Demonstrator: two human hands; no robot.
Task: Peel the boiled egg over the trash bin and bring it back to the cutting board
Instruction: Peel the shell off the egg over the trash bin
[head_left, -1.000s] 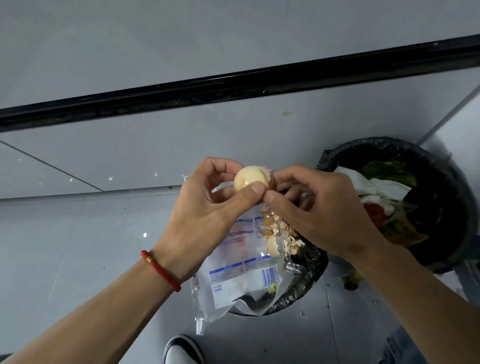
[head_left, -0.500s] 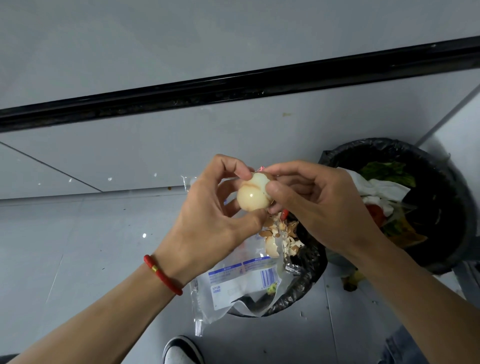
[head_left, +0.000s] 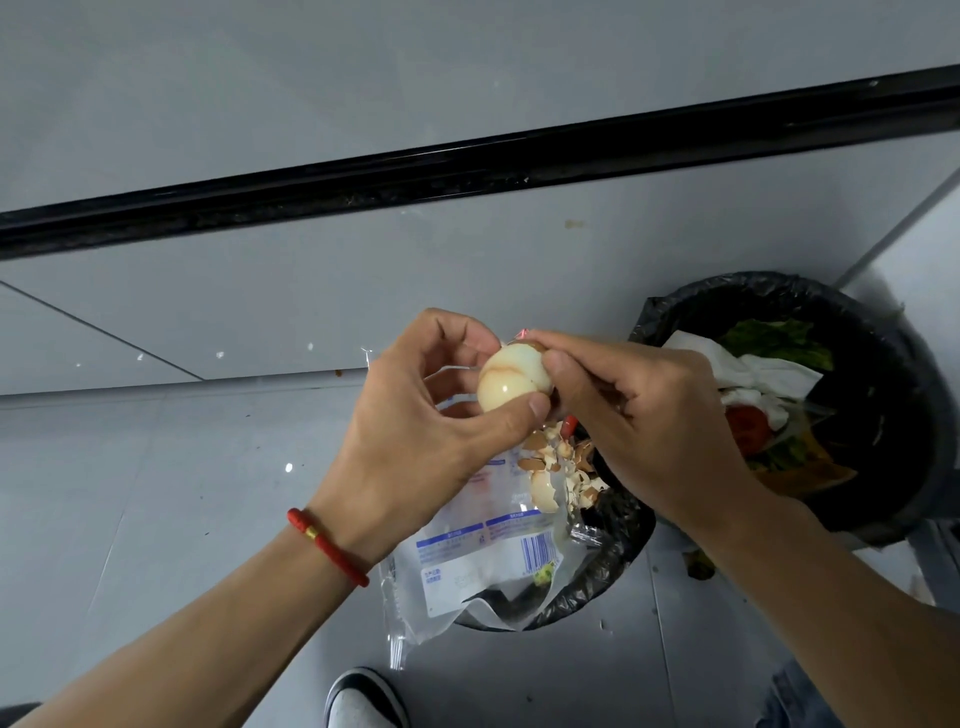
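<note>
The boiled egg (head_left: 511, 378) is cream-coloured with a faint brown streak, most of its visible side bare of shell. My left hand (head_left: 415, 431) grips it between thumb and fingers, a red cord bracelet on that wrist. My right hand (head_left: 639, 415) pinches at the egg's top right edge, where a small brown bit of shell still clings. Both hands hover above a small bin lined with a black bag (head_left: 602, 577). Broken brown eggshell pieces (head_left: 556, 467) lie on a clear plastic package (head_left: 483, 561) in that bin. The cutting board is out of view.
A larger black-lined trash bin (head_left: 893, 415) at the right holds greens, white tissue and a tomato piece. The grey tiled floor (head_left: 130, 493) spreads to the left, with a black strip (head_left: 467, 166) along the wall. My white shoe tip (head_left: 363, 699) shows at the bottom.
The egg has been turned in my left hand, showing more bare surface. My right fingers shifted from its lower right side to its top edge.
</note>
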